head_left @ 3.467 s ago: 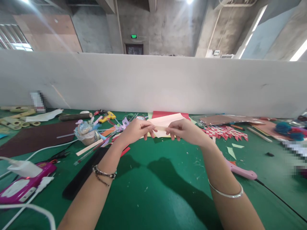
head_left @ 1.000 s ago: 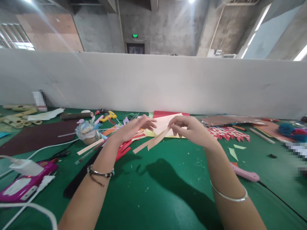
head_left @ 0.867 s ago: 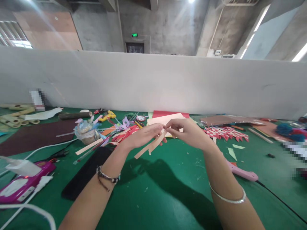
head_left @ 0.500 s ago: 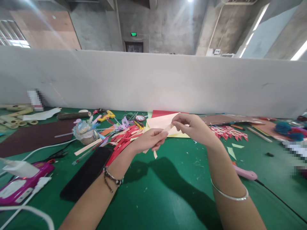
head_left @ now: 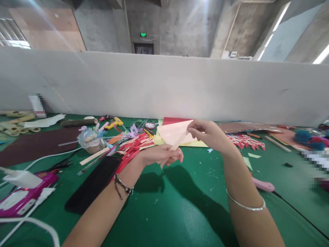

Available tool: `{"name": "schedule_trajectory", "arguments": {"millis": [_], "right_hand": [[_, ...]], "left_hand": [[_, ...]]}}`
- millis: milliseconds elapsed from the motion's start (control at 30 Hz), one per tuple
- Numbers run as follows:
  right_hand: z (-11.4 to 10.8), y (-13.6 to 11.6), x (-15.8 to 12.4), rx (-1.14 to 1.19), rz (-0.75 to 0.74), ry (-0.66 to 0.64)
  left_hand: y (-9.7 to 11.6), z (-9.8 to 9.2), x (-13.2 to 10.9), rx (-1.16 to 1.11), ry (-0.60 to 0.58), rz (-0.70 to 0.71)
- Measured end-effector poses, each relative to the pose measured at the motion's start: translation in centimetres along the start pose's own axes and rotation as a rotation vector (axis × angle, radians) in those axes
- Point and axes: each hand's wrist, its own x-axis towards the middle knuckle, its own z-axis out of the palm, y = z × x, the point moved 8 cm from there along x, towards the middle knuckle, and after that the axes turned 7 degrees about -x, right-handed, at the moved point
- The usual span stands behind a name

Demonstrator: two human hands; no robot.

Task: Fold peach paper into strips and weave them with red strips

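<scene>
While the fingers (head_left: 195, 133) hover above it, one broad green bench (head_left: 151, 219) fills the lower view, with one long white partition (head_left: 128, 85) beyond them. Far to their left lies one dark brown sheet (head_left: 38, 144); nearer, one black, flat rectangular object (head_left: 94, 183). Just behind them, one peach paper sheet (head_left: 172, 132) overlaps one yellow sheet (head_left: 158, 140). Left of them sits a red-and-peach heap of paper strips (head_left: 132, 151), too tangled to count. One right hand (head_left: 208, 133) pinches the upper end of one narrow peach paper strip (head_left: 180, 140), slanting above the bench; one left hand (head_left: 159, 154) grasps it lower down. The step in hand seems to be straightening it; the next move calls for a light, steady hold.
</scene>
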Motion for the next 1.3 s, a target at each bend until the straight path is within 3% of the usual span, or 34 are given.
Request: {"name": "schedule_trajectory", "arguments": {"millis": [133,433,800,933,1067,1167,1300], "right_hand": [[-0.2,0.5,0.1,0.020,0.016,0.026],[-1.0,2.4,0.1,0.011,0.099,0.076],[-1.7,3.6,0.0,-0.098,0.119,0.062],[0.1,1.2,0.4,-0.240,-0.058,0.019],[4.2,-2.4,0.2,-0.241,-0.250,-0.165],[6.0,-3.1,0.0,-0.218,-0.228,-0.281],[6.3,-2.0,0.2,-0.133,-0.164,-0.334]], "left_hand": [[-0.3,0.4,0.1,-0.007,-0.063,0.013],[-0.5,-1.4,0.0,-0.159,0.028,0.062],[0.5,-4.0,-1.3,0.222,0.265,-0.004],[1.2,-4.3,-1.9,0.498,0.344,-0.050],[1.8,-3.9,-1.9,0.746,0.336,-0.055],[1.8,-3.9,-1.9,0.812,0.336,-0.075],[2.1,-4.0,-2.2,0.809,0.334,-0.069]]}}
